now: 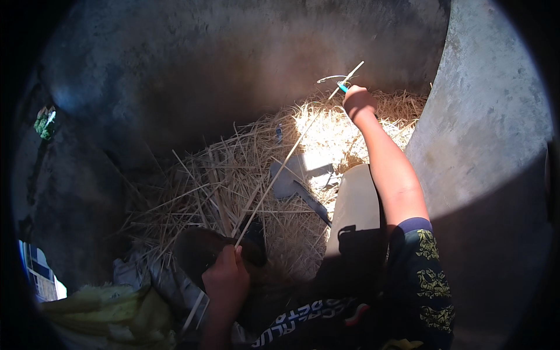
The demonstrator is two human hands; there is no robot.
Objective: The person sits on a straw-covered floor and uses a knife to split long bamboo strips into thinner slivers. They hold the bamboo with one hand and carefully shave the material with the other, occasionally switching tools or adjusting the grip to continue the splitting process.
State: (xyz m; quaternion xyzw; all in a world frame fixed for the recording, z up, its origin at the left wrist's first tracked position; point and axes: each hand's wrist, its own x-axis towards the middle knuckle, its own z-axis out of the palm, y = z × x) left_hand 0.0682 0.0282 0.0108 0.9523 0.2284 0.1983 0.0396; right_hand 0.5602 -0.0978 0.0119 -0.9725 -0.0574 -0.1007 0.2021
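A long, thin, pale stick [300, 137] runs slantwise from near my body to the far right. Its near end is in the closed fingers of my left hand [226, 277], low in the picture. Stretched out far ahead, my right hand [359, 102] is closed round a small tool with a turquoise handle [342, 88]. The tool's tip meets the stick close to its far end; its blade is too small to make out. A thin curled strip [330, 77] sticks out to the left there.
Straw-like shavings [198, 181] cover the ground, with a flat grey piece [287, 179] among them. Curved grey walls [478, 111] close in at the back and right. My leg [357, 195] stretches forward. A yellowish sack [105, 309] lies at the lower left.
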